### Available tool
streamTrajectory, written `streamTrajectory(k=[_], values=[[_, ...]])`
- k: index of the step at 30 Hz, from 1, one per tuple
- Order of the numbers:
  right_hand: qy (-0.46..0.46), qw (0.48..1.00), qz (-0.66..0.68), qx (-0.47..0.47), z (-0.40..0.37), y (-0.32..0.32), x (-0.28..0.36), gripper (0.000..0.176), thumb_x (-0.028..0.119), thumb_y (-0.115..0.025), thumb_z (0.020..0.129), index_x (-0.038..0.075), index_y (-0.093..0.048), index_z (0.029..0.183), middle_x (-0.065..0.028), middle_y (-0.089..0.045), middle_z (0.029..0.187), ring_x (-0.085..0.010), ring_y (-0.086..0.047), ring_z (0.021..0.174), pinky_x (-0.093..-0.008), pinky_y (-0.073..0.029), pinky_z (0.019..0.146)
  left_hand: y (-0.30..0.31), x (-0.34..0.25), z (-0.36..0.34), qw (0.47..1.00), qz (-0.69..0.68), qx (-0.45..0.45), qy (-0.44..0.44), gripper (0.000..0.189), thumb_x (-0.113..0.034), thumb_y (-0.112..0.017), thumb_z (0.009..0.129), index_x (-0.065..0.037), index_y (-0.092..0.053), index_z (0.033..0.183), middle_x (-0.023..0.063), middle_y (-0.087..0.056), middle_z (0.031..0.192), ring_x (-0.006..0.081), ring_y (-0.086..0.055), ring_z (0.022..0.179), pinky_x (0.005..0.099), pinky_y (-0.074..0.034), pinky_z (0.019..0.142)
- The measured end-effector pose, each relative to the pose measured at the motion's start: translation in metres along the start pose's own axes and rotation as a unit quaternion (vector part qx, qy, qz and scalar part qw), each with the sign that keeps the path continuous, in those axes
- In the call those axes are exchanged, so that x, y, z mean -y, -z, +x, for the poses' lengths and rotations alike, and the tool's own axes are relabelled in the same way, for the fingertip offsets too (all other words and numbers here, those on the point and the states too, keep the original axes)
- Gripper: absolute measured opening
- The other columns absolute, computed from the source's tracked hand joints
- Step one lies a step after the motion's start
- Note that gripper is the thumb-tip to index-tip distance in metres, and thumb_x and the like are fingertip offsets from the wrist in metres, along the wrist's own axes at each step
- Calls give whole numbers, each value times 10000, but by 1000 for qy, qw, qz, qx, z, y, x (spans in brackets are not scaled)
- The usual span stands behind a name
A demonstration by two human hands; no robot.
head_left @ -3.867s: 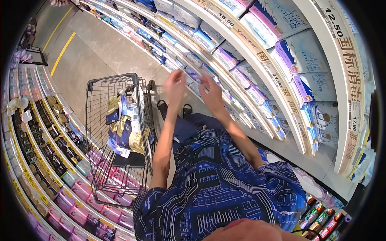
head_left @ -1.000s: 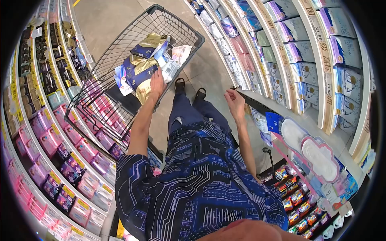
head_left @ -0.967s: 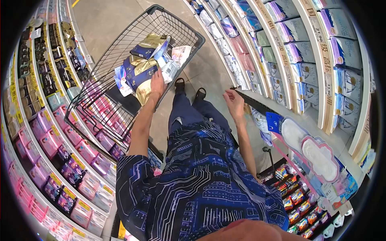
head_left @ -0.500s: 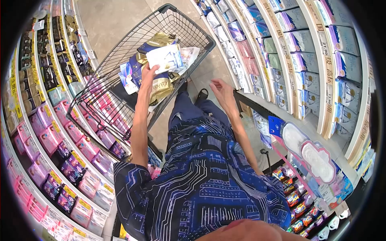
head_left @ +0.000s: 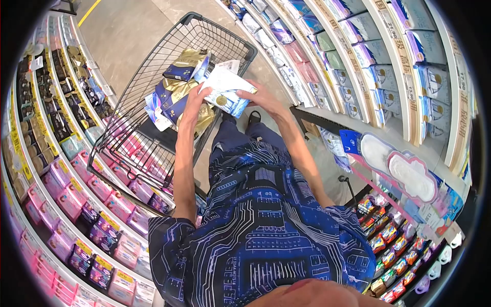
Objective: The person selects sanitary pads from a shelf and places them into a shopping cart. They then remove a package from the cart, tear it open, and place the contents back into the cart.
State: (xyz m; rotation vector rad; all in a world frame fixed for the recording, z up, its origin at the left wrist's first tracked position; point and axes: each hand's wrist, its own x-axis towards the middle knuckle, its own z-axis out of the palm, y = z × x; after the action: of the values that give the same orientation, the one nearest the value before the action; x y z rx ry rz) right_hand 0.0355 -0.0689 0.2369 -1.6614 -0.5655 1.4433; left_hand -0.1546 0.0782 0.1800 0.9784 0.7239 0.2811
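Observation:
A white-and-blue soft package (head_left: 227,88) with a gold round mark is held between my two hands, over the right side of the shopping cart. At its left edge, my left hand (head_left: 194,103) is closed on it, thumb on top. My right hand (head_left: 264,97) grips its right side, the thumb lying across the front. Below and left of it, navy-and-gold packages (head_left: 171,94) lie in the wire shopping cart (head_left: 130,97), with a smaller white-and-purple packet (head_left: 157,113) beside them. Part of this pile is hidden behind my left hand and the held package.
Shelves of pink and purple packs (head_left: 69,197) line the left side. Shelves of blue and white packs (head_left: 386,77) stand on the right. A pad-shaped display sign (head_left: 404,174) juts out at right, above a rack of colourful packets (head_left: 388,240).
My right hand has moved up and left from free air and taken hold of the package. My left hand has brought the package slightly right and down, turning it.

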Motion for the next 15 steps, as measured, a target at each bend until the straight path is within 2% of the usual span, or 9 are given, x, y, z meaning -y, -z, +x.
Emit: streamTrajectory(k=[1,2,5,6,7,9,12,15], values=[[-12,1000,2,2,-1,0,-2,670,443,-694,843,-5,-499,1300,-124,-606,1177,-177,-594,1074,-354,-511,875,-1,2,3,1000,-3,-3,11,538,-366,-585,884,32,-546,1243,75,-640,1053,150,-601,961,282,-451,860],[-19,999,29,-17,-2,0,-4,669,437,-698,841,-13,-497,1293,-123,-609,1166,-173,-600,1062,-347,-516,865,-7,8,5,995,-91,-29,-19,571,-406,-529,931,31,-500,1297,76,-646,1051,153,-613,958,275,-454,860],[-21,992,93,-87,-8,-5,-7,660,415,-703,841,-34,-489,1275,-119,-617,1132,-164,-618,1023,-327,-528,839,0,39,13,991,-93,-97,26,591,-442,-521,934,8,-482,1315,90,-651,1074,168,-625,949,306,-469,856],[-8,988,99,-119,-8,-7,-14,652,406,-702,844,-38,-484,1269,-117,-621,1119,-163,-625,1009,-321,-530,832,7,60,16,990,56,-125,11,618,-498,-541,911,10,-522,1261,139,-657,1068,204,-633,941,343,-479,831],[5,983,106,-151,-9,-8,-17,644,396,-701,847,-42,-479,1264,-115,-624,1106,-162,-632,994,-314,-532,826,10,83,17,979,158,-131,20,619,-509,-547,902,14,-537,1233,153,-660,1037,226,-639,922,355,-481,816],[16,972,174,-155,-12,-8,-17,622,378,-691,859,-42,-467,1259,-113,-625,1100,-169,-638,983,-319,-535,829,15,118,10,923,357,-137,34,624,-529,-560,885,22,-569,1177,182,-668,976,270,-651,884,378,-487,785],[41,949,259,-173,-20,-7,-13,636,364,-716,845,-66,-451,1233,-129,-630,1064,-179,-649,927,-309,-539,791,-4,131,-5,896,430,-56,98,623,-529,-568,875,44,-592,1117,201,-672,889,330,-661,819,391,-490,739],[51,933,297,-195,-27,1,-15,646,366,-734,833,-71,-452,1215,-137,-633,1050,-180,-654,914,-302,-543,777,-20,124,-5,888,445,-57,103,620,-544,-548,879,34,-604,1096,195,-686,872,361,-666,788,413,-497,715]])
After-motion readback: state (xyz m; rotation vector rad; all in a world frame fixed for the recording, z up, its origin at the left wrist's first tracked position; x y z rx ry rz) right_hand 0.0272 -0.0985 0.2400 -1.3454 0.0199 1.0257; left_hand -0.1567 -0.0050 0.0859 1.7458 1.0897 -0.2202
